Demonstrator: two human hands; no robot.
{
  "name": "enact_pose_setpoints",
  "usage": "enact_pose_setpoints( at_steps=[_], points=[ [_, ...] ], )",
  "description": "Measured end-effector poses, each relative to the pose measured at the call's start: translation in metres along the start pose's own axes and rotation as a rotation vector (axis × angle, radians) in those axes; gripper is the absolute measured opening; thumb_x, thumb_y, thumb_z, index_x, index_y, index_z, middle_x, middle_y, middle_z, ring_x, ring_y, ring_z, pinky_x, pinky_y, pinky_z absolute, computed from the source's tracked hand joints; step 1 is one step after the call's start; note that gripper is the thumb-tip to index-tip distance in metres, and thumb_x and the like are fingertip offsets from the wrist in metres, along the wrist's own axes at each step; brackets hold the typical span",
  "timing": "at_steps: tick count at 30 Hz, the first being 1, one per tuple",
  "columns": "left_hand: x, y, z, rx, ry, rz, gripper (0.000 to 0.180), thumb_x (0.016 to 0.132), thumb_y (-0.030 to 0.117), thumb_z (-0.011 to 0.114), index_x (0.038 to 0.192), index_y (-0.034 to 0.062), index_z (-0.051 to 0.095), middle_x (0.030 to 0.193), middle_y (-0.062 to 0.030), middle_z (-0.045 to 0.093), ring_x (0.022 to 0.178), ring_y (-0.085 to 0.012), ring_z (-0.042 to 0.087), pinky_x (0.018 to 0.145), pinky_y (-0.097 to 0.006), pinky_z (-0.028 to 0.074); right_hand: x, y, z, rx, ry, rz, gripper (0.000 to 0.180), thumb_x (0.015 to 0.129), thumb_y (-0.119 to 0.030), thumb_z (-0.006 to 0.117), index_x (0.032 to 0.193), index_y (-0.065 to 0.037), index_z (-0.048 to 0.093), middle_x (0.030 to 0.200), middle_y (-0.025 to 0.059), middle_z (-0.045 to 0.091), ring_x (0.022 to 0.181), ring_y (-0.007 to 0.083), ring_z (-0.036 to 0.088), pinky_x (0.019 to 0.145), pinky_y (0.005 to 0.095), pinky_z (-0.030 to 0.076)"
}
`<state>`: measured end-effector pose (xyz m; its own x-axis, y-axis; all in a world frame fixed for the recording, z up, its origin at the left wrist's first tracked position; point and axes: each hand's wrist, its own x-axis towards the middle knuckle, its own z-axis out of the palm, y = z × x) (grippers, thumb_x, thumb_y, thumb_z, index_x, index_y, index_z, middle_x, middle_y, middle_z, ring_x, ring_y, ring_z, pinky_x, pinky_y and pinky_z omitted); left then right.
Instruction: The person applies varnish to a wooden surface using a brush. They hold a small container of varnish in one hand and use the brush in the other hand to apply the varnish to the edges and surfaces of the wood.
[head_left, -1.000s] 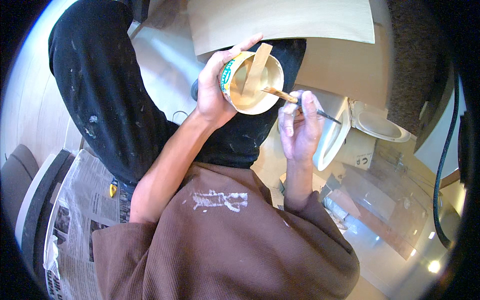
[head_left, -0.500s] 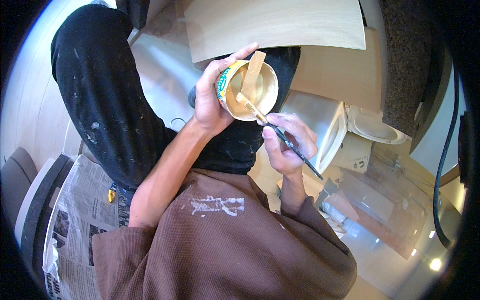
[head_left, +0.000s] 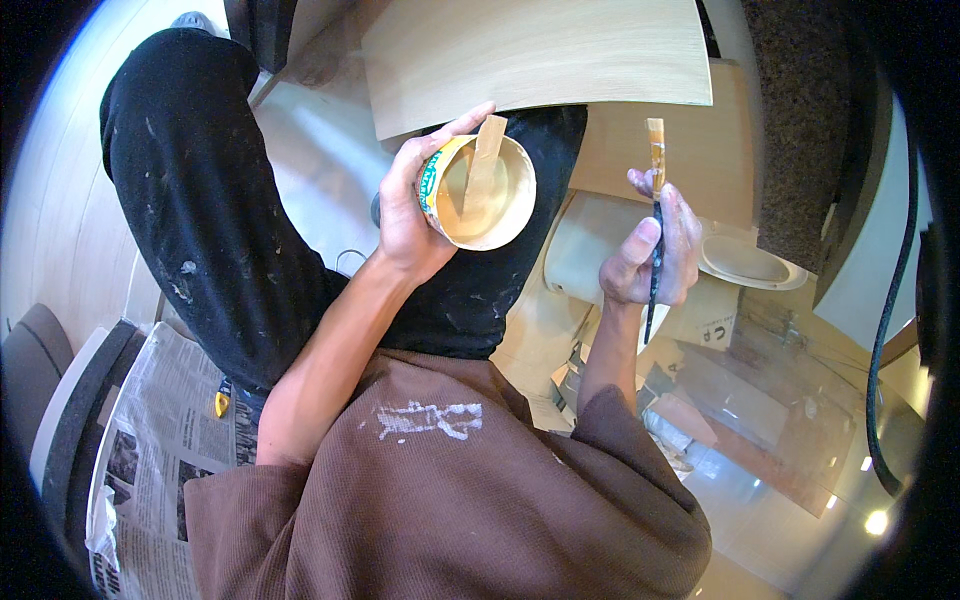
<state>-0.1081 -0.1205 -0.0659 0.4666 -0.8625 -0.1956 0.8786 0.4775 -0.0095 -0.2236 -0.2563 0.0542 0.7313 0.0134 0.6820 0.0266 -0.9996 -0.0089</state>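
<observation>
My left hand (head_left: 410, 215) is wrapped round a small open can (head_left: 515, 215) with a yellow and green label, holding it above my lap. Tan paint (head_left: 458, 185) lies inside it, and a flat wooden stick (head_left: 485, 165) leans in the paint with its end above the rim. Off to the right, my right hand (head_left: 660, 250) grips a slim paintbrush (head_left: 657, 170) by its dark, paint-spotted handle. The bristles point up and away from me, coated in tan, apart from the can and near a pale wooden panel.
The pale wood panel (head_left: 540, 55) spans the area ahead of my knees. A white toilet (head_left: 590, 245) stands behind my right hand. Newspaper (head_left: 165, 430) covers a surface at left, with a yellow-handled tool (head_left: 222, 398) on it. A black cable (head_left: 880, 370) hangs at far right.
The brush has left the can; my right hand has moved right and turned it bristles-up. The can in my left hand has shifted slightly left and nearer.
</observation>
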Motion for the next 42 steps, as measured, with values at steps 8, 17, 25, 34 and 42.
enact_pose_setpoints(
  at_steps=[8,17,25,34,42],
  points=[
    [-0.001,0.0,0.002,0.007,0.006,0.012,0.057,0.096,0.034,0.038,0.139,-0.0011,0.048,0.13,-0.0131,0.059,0.115,-0.0211,0.058,0.103,-0.036,0.045,0.005,0.009,0.007,-0.005,0.017,-0.031,0.031,0.094,-0.006,0.048,0.115,0.014,0.059,0.096,0.0287,0.066,0.08,0.0363,0.071,0.074,0.0435,0.06],
    [0.001,-0.001,-0.002,0.007,0.01,0.001,0.056,0.096,0.034,0.038,0.138,-0.0022,0.049,0.126,-0.0141,0.06,0.111,-0.0211,0.06,0.1,-0.036,0.047,0.002,0.011,0.011,0.024,0.018,0.024,0.031,0.095,-0.005,0.047,0.115,0.015,0.058,0.098,0.0292,0.065,0.082,0.0368,0.071,0.076,0.0442,0.061],
    [0.002,-0.002,-0.004,-0.016,-0.028,0.001,0.056,0.096,0.033,0.037,0.138,-0.0021,0.049,0.125,-0.0134,0.061,0.11,-0.0205,0.06,0.1,-0.035,0.047,-0.005,0.007,0.015,0.027,-0.028,0.027,0.031,0.095,-0.005,0.047,0.115,0.015,0.058,0.099,0.0289,0.065,0.084,0.0368,0.071,0.077,0.044,0.061],
    [-0.002,0.003,0.005,0.024,0.035,0.045,0.055,0.096,0.033,0.038,0.138,-0.002,0.049,0.123,-0.0135,0.062,0.109,-0.0202,0.061,0.099,-0.035,0.047,-0.006,0.006,0.018,0.006,-0.042,0.05,0.03,0.095,-0.006,0.047,0.115,0.015,0.059,0.1,0.0283,0.065,0.083,0.0363,0.071,0.078,0.0438,0.061],
    [-0.002,0.003,0.003,-0.005,0.017,0.03,0.056,0.096,0.033,0.038,0.138,-0.002,0.049,0.125,-0.0136,0.061,0.109,-0.0207,0.06,0.1,-0.035,0.046,-0.008,0.006,0.022,0.033,0.017,0.05,0.03,0.095,-0.005,0.047,0.114,0.014,0.059,0.101,0.0282,0.066,0.084,0.0359,0.071,0.078,0.043,0.06]
  ],
)
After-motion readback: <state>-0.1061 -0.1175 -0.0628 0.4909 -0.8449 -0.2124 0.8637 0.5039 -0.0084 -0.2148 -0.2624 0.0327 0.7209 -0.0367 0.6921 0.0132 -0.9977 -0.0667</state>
